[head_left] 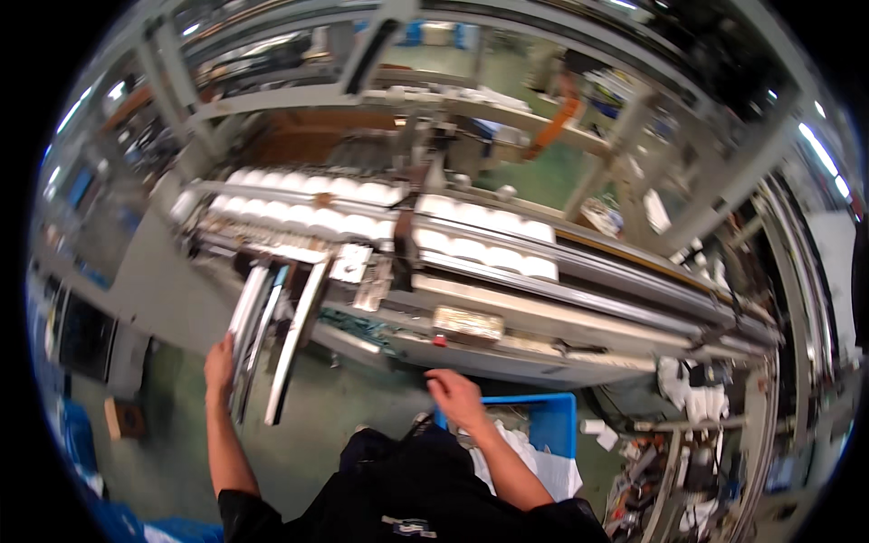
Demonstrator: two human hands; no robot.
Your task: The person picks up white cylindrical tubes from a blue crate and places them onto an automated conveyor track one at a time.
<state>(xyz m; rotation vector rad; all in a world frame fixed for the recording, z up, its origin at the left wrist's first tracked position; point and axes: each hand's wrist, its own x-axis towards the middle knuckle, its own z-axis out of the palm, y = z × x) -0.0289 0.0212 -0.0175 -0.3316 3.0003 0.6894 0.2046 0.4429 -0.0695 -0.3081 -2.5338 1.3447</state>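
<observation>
Clearly, the left hand point(220, 364) is at a long silver metal rail point(246, 306); the right hand point(454, 395) is empty

This rail is the leftmost of three long, narrow bars point(301, 337) jutting from the front edge of the pale grey machine point(167, 282), near its left corner, their free ends above the green floor point(344, 385). The left hand is partly curled at the rail's outer side, around mid-length; whether it grips or merely rests, I cannot tell. The right hand, loosely open with bent fingers, appears to hold nothing, near the left corner of the blue plastic bin point(570, 425).

By its look, the rail should be stiff, moderately heavy, sturdy and somewhat slippery; its outer edge at mid-length seems the best hold, away from the neighbouring bars.

Counted: three bars, one bin by the right hand, one brown box point(112, 421) on the floor. White cylindrical rolls point(434, 242) lie in two rows: right of the dark upright point(404, 237), about four each; left of it, blur prevents counting.
</observation>
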